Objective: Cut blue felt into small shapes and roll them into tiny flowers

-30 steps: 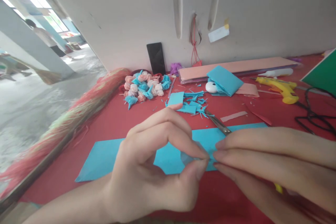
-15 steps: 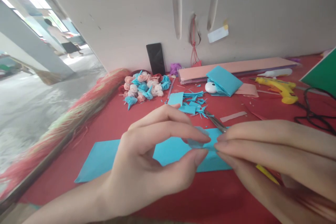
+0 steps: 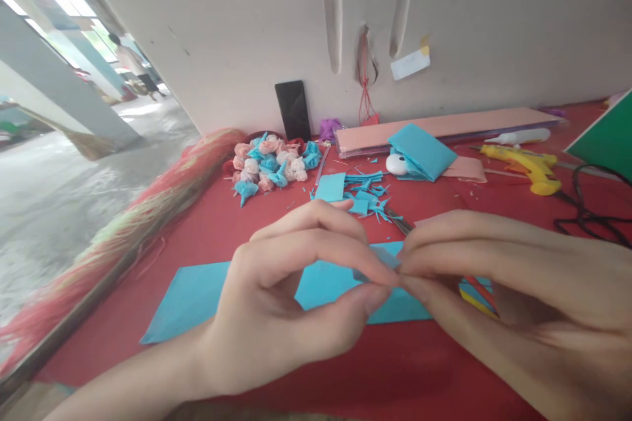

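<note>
Both hands meet over the table, fingertips nearly touching. My left hand [image 3: 296, 296] is closed in a pinch, thumb against forefinger, on a small pale blue piece of paper [image 3: 378, 260]. The fingers cover most of that piece. Pressed together at its right end are the fingers of my right hand [image 3: 484, 270], also pinching it. Below the hands lies a long blue paper strip [image 3: 192, 293]. Under my right hand, a striped yellow, red and blue thing [image 3: 478, 296] shows in part. A metal tool's tip [image 3: 401, 223] sticks out past the right fingers.
Blue and pink paper flowers [image 3: 271, 161] are heaped at the back left, beside an upright black phone [image 3: 293, 110]. Cut blue scraps [image 3: 363, 200], folded blue paper [image 3: 423, 151] and a yellow glue gun [image 3: 526, 164] lie behind the hands. A person [image 3: 133, 62] is far off left.
My right hand has shifted slightly left, its fingertips now meeting those of my left hand. More of the striped thing shows beneath it. The distant person has moved right.
</note>
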Motion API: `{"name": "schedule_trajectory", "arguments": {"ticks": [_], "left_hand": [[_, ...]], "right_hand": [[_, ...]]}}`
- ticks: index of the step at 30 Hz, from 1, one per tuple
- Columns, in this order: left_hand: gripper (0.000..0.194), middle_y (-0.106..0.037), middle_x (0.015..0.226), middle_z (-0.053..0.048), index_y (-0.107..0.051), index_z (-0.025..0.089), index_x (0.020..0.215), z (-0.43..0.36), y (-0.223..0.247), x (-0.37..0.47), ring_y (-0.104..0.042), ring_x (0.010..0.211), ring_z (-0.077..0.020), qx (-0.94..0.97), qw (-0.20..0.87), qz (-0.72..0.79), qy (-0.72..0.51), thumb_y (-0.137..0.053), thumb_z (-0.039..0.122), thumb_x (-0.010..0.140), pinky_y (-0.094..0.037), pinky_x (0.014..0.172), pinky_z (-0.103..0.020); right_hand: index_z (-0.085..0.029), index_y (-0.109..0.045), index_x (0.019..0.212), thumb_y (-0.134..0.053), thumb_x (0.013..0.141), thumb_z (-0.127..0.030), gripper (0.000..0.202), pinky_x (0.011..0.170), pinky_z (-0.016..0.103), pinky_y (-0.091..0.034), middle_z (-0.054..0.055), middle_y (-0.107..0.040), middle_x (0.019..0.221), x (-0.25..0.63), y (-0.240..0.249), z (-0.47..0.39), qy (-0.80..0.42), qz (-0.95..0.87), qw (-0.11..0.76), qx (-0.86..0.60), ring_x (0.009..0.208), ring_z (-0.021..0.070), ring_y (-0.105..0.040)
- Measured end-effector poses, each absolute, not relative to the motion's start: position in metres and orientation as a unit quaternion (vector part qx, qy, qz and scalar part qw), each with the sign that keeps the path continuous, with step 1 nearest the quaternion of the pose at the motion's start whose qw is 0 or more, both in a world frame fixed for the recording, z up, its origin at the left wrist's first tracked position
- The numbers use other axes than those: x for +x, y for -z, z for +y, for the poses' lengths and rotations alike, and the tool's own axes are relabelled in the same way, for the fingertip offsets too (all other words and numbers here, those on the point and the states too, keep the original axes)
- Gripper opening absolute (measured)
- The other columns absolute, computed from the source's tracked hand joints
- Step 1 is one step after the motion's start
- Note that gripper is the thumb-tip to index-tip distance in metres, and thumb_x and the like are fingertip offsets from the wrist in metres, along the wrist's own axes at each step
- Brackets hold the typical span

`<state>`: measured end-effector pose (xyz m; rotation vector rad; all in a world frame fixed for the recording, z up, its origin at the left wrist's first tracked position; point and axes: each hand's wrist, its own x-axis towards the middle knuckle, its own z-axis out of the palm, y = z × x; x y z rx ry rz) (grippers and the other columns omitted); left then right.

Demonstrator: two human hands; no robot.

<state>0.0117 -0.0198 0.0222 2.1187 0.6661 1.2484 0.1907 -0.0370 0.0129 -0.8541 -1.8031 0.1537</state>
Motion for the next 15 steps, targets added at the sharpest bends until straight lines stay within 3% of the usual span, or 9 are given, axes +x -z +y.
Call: {"name": "schedule_trajectory", "arguments": {"ticks": [7, 15], "left_hand": [[0.015, -0.067, 0.082, 0.001, -0.068, 0.022, 0.086, -0.0193, -0.021, 0.0106, -0.061, 0.079, -0.0113, 0.77, 0.292, 0.281, -0.493, -0.058, 0.011, 0.082, -0.053, 0.074, -0.021], [0.021, -0.07, 0.084, 0.003, -0.067, 0.022, 0.088, -0.0223, -0.0189, 0.015, -0.064, 0.078, -0.0097, 0.711, 0.374, 0.306, -0.511, -0.067, 0.007, 0.073, -0.055, 0.071, -0.016]], "right_hand": [[-0.028, -0.062, 0.063, -0.063, 0.076, -0.027, 0.013, 0.033, 0.013, -0.041, -0.01, -0.065, 0.064, 0.1914, -0.0075, -0.0324, -0.185, -0.725, 0.53, -0.4, 0.05, 0.0073, -0.059], [-0.029, -0.065, 0.061, -0.065, 0.074, -0.03, 0.013, 0.034, 0.008, -0.041, -0.01, -0.066, 0.064, 0.1877, -0.0091, -0.0319, -0.217, -0.701, 0.538, -0.415, 0.048, 0.0051, -0.057]]}}
